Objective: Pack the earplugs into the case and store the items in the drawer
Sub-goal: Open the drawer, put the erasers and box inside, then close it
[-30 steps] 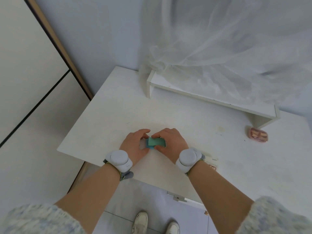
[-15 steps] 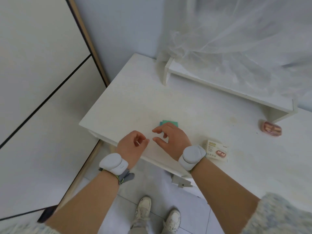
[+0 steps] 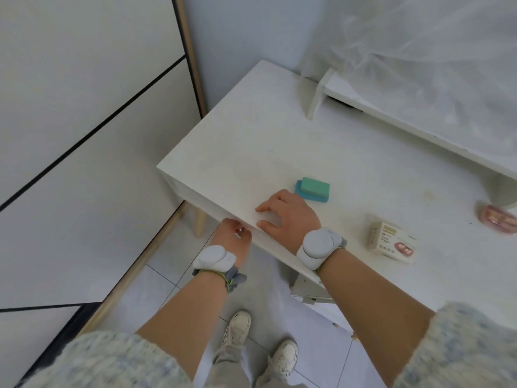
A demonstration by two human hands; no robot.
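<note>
Head cam: green case [image 3: 312, 189] lies on desk [image 3: 251, 141], just past right hand [image 3: 285, 217] at 1 o'clock, long side across. R fingers spread flat, holding nothing. Left hand [image 3: 233, 236] curled under desk edge, grip hidden.

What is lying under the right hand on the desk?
Only bare white desk shows around the right hand, which rests flat near the front edge. The green case lies just beyond its knuckles. Whatever the palm covers cannot be seen.
</note>
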